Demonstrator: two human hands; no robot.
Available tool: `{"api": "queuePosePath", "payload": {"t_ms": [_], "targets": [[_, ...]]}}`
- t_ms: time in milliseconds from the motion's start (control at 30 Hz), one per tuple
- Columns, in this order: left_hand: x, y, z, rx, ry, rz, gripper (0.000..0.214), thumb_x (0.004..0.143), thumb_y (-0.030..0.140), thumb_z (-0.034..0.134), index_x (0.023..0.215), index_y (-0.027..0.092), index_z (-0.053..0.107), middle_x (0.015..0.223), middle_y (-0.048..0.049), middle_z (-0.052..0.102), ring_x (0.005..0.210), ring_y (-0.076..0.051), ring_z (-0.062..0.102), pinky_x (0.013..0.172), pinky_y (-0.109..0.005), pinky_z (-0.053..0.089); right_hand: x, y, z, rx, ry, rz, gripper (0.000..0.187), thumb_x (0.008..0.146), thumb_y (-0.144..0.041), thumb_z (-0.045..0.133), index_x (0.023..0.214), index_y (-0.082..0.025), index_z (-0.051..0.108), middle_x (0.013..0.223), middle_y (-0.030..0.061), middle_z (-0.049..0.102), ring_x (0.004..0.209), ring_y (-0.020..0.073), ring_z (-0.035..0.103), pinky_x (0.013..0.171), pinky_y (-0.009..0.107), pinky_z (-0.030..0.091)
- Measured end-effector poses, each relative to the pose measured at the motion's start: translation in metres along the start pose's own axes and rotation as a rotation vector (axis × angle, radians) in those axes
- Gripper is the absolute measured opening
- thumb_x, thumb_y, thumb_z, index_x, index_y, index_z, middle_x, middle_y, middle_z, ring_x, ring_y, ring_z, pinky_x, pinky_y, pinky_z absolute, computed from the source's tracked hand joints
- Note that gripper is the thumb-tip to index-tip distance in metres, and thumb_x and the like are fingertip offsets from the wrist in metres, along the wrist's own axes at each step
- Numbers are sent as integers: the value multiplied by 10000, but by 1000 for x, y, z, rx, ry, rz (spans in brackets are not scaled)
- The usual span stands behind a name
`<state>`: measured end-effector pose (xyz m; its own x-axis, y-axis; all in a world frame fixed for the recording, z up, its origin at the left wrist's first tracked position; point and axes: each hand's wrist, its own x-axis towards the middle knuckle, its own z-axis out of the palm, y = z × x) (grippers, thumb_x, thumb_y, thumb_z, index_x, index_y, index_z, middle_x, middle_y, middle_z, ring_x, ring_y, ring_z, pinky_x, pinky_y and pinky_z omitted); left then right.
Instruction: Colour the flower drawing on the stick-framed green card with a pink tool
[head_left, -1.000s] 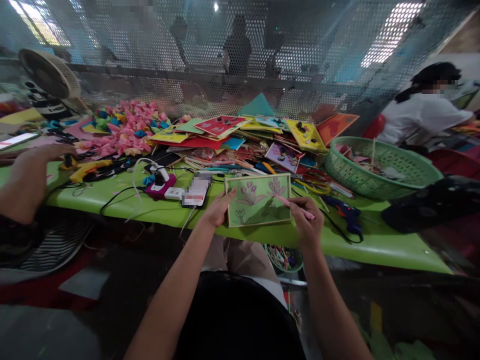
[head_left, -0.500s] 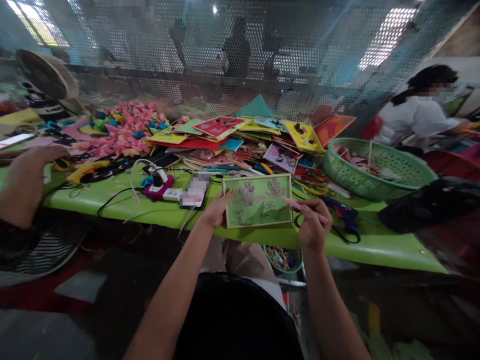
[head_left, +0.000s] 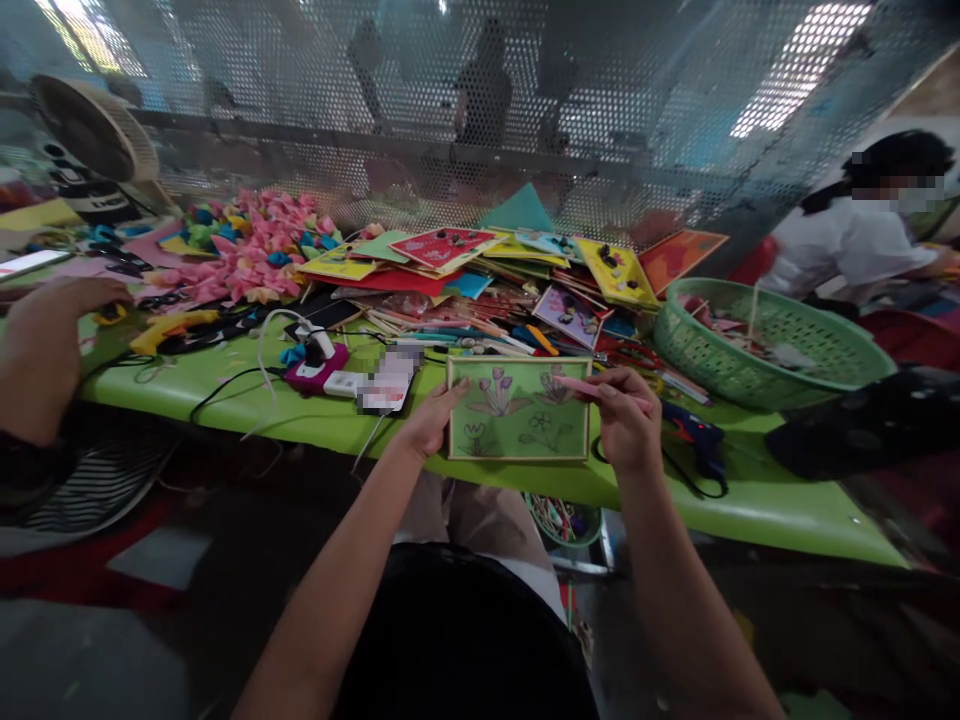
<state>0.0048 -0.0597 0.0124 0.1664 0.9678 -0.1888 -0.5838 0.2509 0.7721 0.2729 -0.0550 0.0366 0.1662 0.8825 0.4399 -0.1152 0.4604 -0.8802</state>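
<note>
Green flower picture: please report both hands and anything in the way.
Left hand grips green flower picture by its left edge. Right hand holds pink pen at upper-right flower; tip contact unclear. Possible obstruction: dark blue glue gun beside right hand.

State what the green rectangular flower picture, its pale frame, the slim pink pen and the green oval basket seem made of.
Green rectangular flower picture: probably matte paper or card, with drawn outlines.
Pale frame: perhaps matte wood, from its straw colour.
Slim pink pen: likely plastic, evenly coloured; gloss unclear.
Green oval basket: probably moulded plastic, regularly perforated, faint sheen.
</note>
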Motion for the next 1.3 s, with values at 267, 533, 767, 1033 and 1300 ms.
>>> {"api": "queuePosePath", "payload": {"t_ms": [267,533,767,1033,1300], "targets": [[0,-2,1,-5,-17,6,309,823,307,870,1066,131,798,1106,-159,823,1174,-349,755,1072,-475,589,-11,10,-9,-166,6,-81,125,786,-345,739,837,-234,768,781,12,711,702,200,643,682,347,523],[-2,-1,2,10,13,6,299,827,308,871,1056,133,790,1058,-149,831,1049,-332,796,1018,-471,618,-13,3,-6,-219,15,-103,103,792,-330,744,824,-234,764,770,8,716,694,190,630,644,320,480],[-2,-2,0,10,-30,4,366,812,330,882,1103,128,792,1079,-152,826,1109,-354,777,1036,-487,605,-14,0,-4,-285,13,-126,108,803,-340,733,823,-237,758,762,7,718,688,193,624,630,321,476],[-3,-1,0,6,-42,4,314,804,324,885,1041,138,801,1069,-145,828,1156,-355,759,1053,-476,593,-15,3,-7,-259,-1,-103,106,808,-344,744,827,-242,763,762,4,723,682,198,634,639,329,472],[-4,1,2,22,-24,-6,346,816,331,877,1087,130,797,1079,-149,827,1147,-352,762,1047,-468,597,-15,6,-8,-241,5,-106,114,818,-351,749,827,-238,764,755,1,717,676,195,632,643,328,472]]}}
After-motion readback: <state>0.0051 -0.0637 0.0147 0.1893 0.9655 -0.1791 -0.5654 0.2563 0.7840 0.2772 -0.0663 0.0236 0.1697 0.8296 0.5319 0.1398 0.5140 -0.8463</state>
